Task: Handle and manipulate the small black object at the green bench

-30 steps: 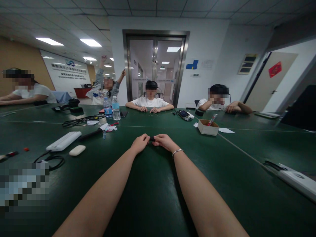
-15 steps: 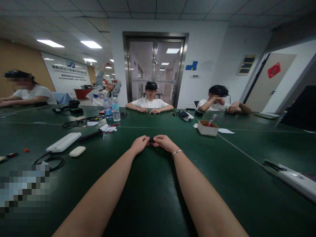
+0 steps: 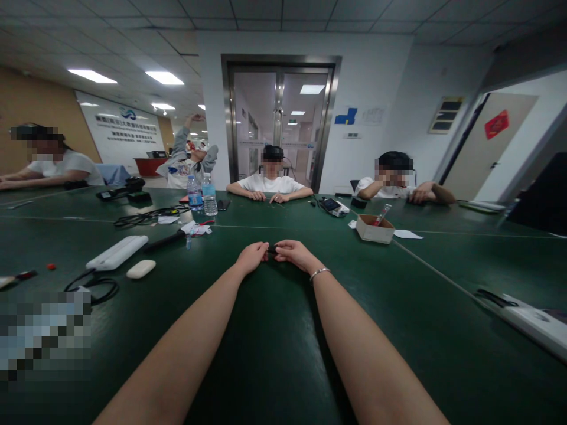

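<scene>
Between my two hands is a small black object [image 3: 272,249], mostly covered by fingers; its kind I cannot make out. My left hand [image 3: 253,258] pinches its left end. From the other side my right hand [image 3: 295,254], with a silver bracelet [image 3: 319,273] at the wrist, grips its right end. Both hands rest on or just over the dark green table [image 3: 274,330], arms stretched forward.
Left of my hands lie a white power bank-like block [image 3: 117,252], a white rounded case [image 3: 140,269] and black cables [image 3: 148,216]. Two water bottles [image 3: 209,195] stand farther back. A small open box [image 3: 375,229] is at right. Several people sit around the table.
My hands keep their hold on the small black object, with barely any finger movement. The whole view has shifted very slightly.
</scene>
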Action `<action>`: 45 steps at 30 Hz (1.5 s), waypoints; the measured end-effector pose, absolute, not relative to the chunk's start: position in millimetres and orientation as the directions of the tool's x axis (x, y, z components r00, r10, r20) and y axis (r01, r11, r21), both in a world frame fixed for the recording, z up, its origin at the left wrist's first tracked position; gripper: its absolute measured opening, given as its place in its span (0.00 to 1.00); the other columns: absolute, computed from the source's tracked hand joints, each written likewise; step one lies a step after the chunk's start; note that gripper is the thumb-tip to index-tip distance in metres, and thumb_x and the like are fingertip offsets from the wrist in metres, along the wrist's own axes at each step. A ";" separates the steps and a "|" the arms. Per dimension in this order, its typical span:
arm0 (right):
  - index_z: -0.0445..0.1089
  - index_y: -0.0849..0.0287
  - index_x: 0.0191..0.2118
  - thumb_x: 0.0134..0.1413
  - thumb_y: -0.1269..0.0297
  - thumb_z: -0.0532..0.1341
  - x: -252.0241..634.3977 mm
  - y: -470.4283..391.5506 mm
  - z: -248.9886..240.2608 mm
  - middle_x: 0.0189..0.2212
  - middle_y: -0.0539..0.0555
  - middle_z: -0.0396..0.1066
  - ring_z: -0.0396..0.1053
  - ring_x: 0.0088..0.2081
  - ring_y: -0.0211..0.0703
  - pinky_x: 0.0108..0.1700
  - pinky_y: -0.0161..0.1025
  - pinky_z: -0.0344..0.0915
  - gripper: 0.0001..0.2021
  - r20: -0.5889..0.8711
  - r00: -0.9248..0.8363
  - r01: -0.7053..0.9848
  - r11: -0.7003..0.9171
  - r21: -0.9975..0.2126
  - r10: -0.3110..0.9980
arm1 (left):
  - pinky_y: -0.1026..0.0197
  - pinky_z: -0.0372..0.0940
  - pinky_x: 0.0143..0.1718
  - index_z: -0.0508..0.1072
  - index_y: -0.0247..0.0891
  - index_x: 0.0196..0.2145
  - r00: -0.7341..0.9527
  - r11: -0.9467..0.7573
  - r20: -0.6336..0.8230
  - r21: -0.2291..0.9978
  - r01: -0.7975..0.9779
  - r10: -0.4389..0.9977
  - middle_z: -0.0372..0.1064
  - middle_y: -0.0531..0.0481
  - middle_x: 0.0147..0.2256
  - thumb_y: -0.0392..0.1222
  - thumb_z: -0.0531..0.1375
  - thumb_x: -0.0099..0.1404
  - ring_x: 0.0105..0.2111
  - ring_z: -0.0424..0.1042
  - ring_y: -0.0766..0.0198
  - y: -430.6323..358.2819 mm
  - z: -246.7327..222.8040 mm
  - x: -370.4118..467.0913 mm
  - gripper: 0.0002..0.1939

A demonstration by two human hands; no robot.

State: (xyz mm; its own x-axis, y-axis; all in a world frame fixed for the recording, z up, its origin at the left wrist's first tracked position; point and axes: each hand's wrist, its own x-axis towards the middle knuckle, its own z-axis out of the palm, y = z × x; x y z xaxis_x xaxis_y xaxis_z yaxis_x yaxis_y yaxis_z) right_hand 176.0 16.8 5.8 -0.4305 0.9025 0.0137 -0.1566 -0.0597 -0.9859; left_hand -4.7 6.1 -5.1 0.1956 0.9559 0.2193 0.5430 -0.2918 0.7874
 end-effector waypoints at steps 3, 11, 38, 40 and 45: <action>0.67 0.68 0.38 0.50 0.81 0.61 176.5 16.4 6.0 0.25 0.54 0.72 0.72 0.25 0.36 0.30 0.28 0.72 0.08 0.021 -0.442 -0.162 -0.057 -0.985 0.897 | 0.62 0.59 0.30 0.67 0.37 0.26 0.190 -0.281 0.209 0.784 0.553 0.959 0.69 0.50 0.24 0.60 0.42 0.61 0.25 0.67 0.63 7.9 -6.8 -5.1 0.26; 0.67 0.67 0.39 0.50 0.81 0.61 177.1 15.6 6.0 0.25 0.54 0.72 0.72 0.26 0.36 0.29 0.28 0.71 0.10 0.036 -0.456 -0.149 -0.036 -0.988 0.889 | 0.62 0.57 0.29 0.65 0.38 0.21 0.181 -0.247 0.174 0.783 0.571 0.968 0.67 0.51 0.21 0.62 0.40 0.61 0.22 0.65 0.63 10.6 -5.5 -5.1 0.28; 0.67 0.70 0.31 0.56 0.78 0.58 172.1 10.5 16.5 0.23 0.60 0.71 0.70 0.20 0.36 0.25 0.28 0.71 0.04 -0.060 -0.378 -0.170 -0.133 -0.976 0.924 | 0.64 0.61 0.32 0.66 0.37 0.36 0.117 -0.314 0.291 0.892 0.326 0.949 0.66 0.50 0.30 0.46 0.52 0.61 0.30 0.66 0.67 8.9 -7.3 -1.0 0.11; 0.67 0.70 0.31 0.57 0.78 0.57 172.1 9.8 16.8 0.22 0.59 0.71 0.70 0.20 0.36 0.25 0.28 0.71 0.04 -0.061 -0.380 -0.172 -0.136 -0.976 0.923 | 0.65 0.61 0.32 0.66 0.37 0.37 0.092 -0.315 0.301 0.901 0.300 0.949 0.66 0.50 0.32 0.45 0.52 0.61 0.31 0.66 0.67 9.1 -6.7 -0.4 0.10; 0.67 0.70 0.31 0.56 0.79 0.57 172.5 9.4 16.2 0.22 0.59 0.71 0.71 0.21 0.36 0.26 0.28 0.71 0.04 -0.052 -0.385 -0.179 -0.130 -0.975 0.921 | 0.66 0.60 0.28 0.65 0.37 0.39 0.090 -0.286 0.271 0.905 0.316 0.958 0.65 0.52 0.27 0.46 0.51 0.62 0.28 0.66 0.67 8.1 -5.7 -0.2 0.12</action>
